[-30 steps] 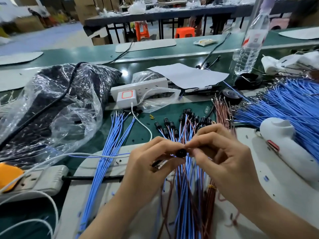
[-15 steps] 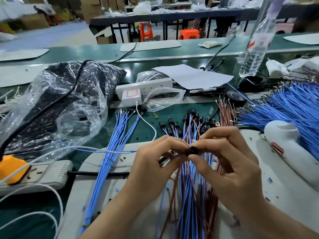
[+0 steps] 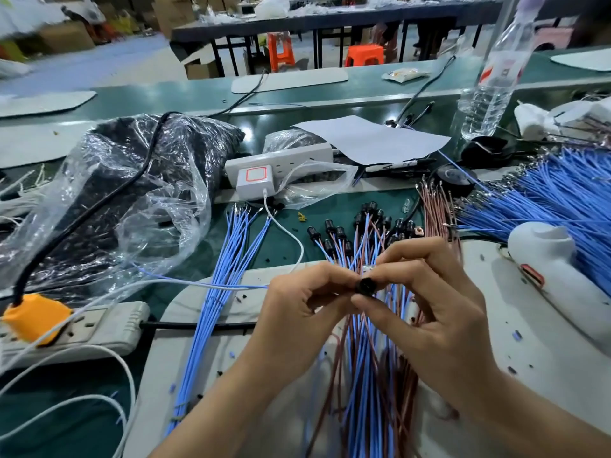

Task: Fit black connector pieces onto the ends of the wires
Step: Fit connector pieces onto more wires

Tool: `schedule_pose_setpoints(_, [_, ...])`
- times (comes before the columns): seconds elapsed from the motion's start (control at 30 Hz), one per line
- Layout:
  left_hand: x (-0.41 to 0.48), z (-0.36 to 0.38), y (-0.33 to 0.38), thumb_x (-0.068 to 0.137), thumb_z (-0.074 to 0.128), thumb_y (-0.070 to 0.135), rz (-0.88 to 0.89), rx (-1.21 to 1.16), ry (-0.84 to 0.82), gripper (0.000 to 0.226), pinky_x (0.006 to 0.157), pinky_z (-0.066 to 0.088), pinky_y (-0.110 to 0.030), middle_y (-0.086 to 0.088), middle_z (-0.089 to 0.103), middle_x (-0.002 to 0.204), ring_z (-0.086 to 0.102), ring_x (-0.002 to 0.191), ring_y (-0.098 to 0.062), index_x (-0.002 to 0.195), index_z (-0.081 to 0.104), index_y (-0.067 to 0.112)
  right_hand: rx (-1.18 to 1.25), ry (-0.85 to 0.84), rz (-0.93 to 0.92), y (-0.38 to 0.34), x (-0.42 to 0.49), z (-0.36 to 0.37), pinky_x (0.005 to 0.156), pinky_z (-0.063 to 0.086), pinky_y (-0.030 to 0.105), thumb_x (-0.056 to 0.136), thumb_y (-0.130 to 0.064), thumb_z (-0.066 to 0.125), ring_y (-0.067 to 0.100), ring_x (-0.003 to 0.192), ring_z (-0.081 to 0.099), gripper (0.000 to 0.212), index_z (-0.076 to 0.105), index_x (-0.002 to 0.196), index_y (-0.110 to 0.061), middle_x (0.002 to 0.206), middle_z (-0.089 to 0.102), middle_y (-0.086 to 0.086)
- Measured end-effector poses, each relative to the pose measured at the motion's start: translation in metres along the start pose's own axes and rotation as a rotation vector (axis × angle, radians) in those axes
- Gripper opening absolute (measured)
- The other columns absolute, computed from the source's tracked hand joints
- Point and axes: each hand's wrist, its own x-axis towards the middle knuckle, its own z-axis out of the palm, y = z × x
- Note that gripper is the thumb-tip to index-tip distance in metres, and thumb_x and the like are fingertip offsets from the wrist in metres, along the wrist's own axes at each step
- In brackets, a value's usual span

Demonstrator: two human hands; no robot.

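A small black connector is pinched between the fingertips of my left hand and my right hand, held above a bundle of blue and brown wires on the white mat. Behind my fingers lie several wires with black connectors on their ends. A loose bundle of bare blue wires lies to the left. What my left fingers hold behind the connector is hidden.
A crumpled plastic bag sits at left, beside a power strip with an orange plug. A white tool and a large heap of blue wires lie at right. A water bottle and paper sheet stand behind.
Both hands stayed together on the connector, rising slightly; the connector now faces me end-on between my fingertips.
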Motion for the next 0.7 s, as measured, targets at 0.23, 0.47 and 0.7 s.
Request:
schedule_pose_setpoints(0.23, [-0.0027, -0.0003, 0.0019, 0.078, 0.062, -0.001, -0.039, -0.173, -0.061, 0.017, 0.072, 0.051, -0.016, 0.008, 0.068, 0.077, 0.066, 0.076, -0.004, 0.085, 0.061, 0.014, 0.055, -0.030, 0.032, -0.0038, 0.0001, -0.0024, 0.083, 0.045, 0.016, 0.079, -0.020, 0.070, 0.003, 0.094, 0.056, 0.016, 0.067, 0.092, -0.011, 0.099, 0.054, 0.001])
schedule_pose_setpoints(0.47, [0.0004, -0.0013, -0.0002, 0.076, 0.067, 0.006, -0.028, -0.008, -0.110, 0.020, 0.069, 0.052, -0.017, 0.017, 0.065, 0.072, 0.065, 0.068, -0.002, 0.084, 0.064, 0.024, -0.020, 0.005, 0.038, -0.0039, -0.0024, -0.0042, 0.082, 0.048, 0.020, 0.079, -0.022, 0.071, 0.006, 0.092, 0.058, 0.019, 0.069, 0.084, -0.003, 0.098, 0.056, 0.002])
schedule_pose_setpoints(0.7, [0.0002, -0.0020, -0.0031, 0.084, 0.064, 0.003, 0.088, 0.111, -0.089, 0.021, 0.067, 0.052, -0.014, 0.017, 0.065, 0.080, 0.066, 0.068, 0.000, 0.097, 0.065, 0.019, -0.016, 0.017, 0.068, -0.0049, -0.0011, -0.0025, 0.081, 0.047, 0.018, 0.076, -0.021, 0.077, 0.008, 0.091, 0.059, 0.019, 0.070, 0.086, -0.007, 0.098, 0.056, 0.001])
